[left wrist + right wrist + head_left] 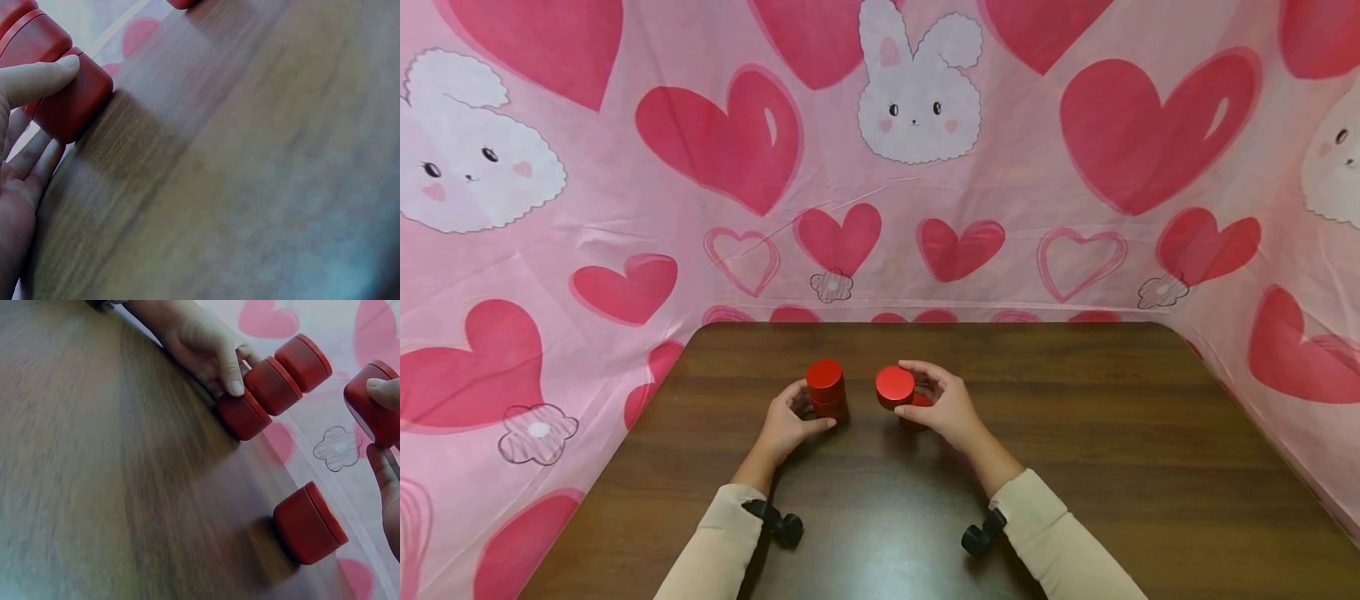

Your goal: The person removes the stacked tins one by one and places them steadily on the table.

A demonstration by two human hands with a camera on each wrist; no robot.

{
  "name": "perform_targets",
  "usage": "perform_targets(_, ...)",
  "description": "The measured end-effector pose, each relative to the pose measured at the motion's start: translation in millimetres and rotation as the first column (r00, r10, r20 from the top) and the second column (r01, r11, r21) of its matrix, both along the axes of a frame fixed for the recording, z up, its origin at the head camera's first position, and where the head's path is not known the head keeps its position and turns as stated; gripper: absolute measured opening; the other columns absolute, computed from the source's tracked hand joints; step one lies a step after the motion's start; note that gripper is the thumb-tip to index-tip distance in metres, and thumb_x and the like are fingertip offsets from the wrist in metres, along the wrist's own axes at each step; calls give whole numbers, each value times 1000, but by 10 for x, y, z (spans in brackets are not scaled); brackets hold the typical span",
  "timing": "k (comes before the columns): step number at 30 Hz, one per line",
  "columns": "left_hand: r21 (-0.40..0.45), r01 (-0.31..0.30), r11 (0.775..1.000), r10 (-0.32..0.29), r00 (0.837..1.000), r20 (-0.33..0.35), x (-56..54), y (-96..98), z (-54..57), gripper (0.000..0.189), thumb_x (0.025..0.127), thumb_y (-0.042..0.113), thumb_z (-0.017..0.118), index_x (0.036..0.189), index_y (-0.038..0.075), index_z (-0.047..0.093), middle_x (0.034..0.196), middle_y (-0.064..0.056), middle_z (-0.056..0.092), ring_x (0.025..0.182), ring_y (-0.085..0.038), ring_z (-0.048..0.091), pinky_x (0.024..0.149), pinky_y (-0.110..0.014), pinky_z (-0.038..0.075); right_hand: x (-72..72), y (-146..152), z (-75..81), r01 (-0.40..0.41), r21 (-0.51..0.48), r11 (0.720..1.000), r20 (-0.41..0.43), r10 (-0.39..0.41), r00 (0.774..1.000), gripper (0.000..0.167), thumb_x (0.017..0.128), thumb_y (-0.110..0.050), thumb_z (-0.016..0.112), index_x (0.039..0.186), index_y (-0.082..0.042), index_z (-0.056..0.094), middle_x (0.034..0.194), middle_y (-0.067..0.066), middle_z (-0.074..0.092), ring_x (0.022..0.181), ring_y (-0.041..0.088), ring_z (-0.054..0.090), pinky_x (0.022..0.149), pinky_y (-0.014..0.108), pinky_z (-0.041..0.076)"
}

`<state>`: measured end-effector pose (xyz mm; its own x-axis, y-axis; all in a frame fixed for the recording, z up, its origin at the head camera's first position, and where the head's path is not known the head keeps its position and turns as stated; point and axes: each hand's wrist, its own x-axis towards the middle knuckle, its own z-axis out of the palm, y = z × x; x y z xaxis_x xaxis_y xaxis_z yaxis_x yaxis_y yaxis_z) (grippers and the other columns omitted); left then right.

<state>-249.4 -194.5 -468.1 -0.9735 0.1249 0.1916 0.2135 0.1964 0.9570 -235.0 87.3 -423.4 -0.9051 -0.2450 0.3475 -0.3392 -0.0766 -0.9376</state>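
A stack of three round red lidded tins [273,386] stands on the table in front of my left hand [786,429]. That hand grips the bottom tin [81,100], its thumb on the near side and its fingers behind. My right hand [953,408] holds another red tin [895,385] in the air, thumb and fingers on opposite sides. Below it, a single red tin [306,526] stands on the wood, partly hidden by the right hand in the head view. The raised tin is to the right of the stack, with a gap between them.
The brown wooden table [1075,467] reaches back to a pink cloth [1022,192] printed with hearts and rabbits, which also hangs along both sides. Black wrist straps with cameras [786,529] sit over the beige sleeves.
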Motion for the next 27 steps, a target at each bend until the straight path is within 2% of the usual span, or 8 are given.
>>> perform_targets(4, -2, -2, 1000, 2, 1000, 6, 3, 5, 13, 66, 68, -7, 85, 127, -4, 55, 122, -20, 63, 112, -33, 59, 97, -38, 47, -77, 71, -164, 18, -18, 1000, 0, -18, 1000, 63, 71, 11, 81, 130, 3, 58, 126, 20, 60, 111, 22, 58, 95, 27, 48)
perform_targets(6, -15, -2, 1000, 2, 1000, 8, 27, 18, 58, 65, 68, -8, 84, 126, -4, 55, 122, -20, 64, 111, -32, 59, 97, -39, 47, -67, 98, -178, 23, -23, 999, 8, -23, 1000, 64, 71, 12, 80, 130, 4, 57, 126, 21, 59, 109, 19, 59, 95, 26, 48)
perform_targets(9, -28, 0, 1000, 0, 1000, 1, 30, 20, 63, 64, 68, -7, 84, 126, -4, 56, 121, -19, 64, 111, -31, 59, 97, -40, 47, -48, 140, -198, 32, -21, 999, 18, -32, 999, 64, 72, 13, 79, 131, 5, 56, 127, 22, 58, 109, 18, 58, 94, 25, 49)
perform_targets(13, -7, -5, 1000, 5, 1000, 9, -51, -10, -73, 65, 68, -7, 84, 127, -3, 55, 123, -19, 63, 113, -32, 58, 99, -44, 45, -29, 190, -234, 40, -27, 999, 16, -39, 999, 66, 72, 15, 78, 133, 6, 54, 128, 24, 57, 109, 21, 58, 94, 26, 49)
perform_targets(16, -3, -14, 1000, 15, 1000, 18, -123, -35, -187, 68, 68, -6, 85, 128, -1, 55, 124, -18, 63, 114, -31, 58, 101, -43, 44, -19, 223, -256, 39, -27, 999, 16, -39, 999, 65, 72, 14, 78, 132, 6, 54, 127, 24, 57, 110, 23, 58, 95, 27, 48)
perform_targets(21, -12, -18, 1000, 18, 1000, 3, -142, -53, -232, 68, 67, -2, 87, 127, 3, 57, 123, -14, 64, 112, -27, 59, 97, -34, 47, -11, 270, -285, 37, -23, 999, 14, -36, 999, 64, 72, 11, 80, 131, 7, 55, 125, 23, 58, 109, 22, 58, 95, 26, 48)
perform_targets(27, -11, -9, 1000, 9, 1000, -16, -139, -62, -235, 68, 66, -2, 88, 126, 4, 57, 122, -14, 64, 112, -28, 59, 95, -32, 47, 3, 338, -299, 47, -18, 999, 0, -47, 999, 64, 71, 10, 81, 129, 5, 57, 124, 24, 59, 109, 24, 58, 94, 25, 48)
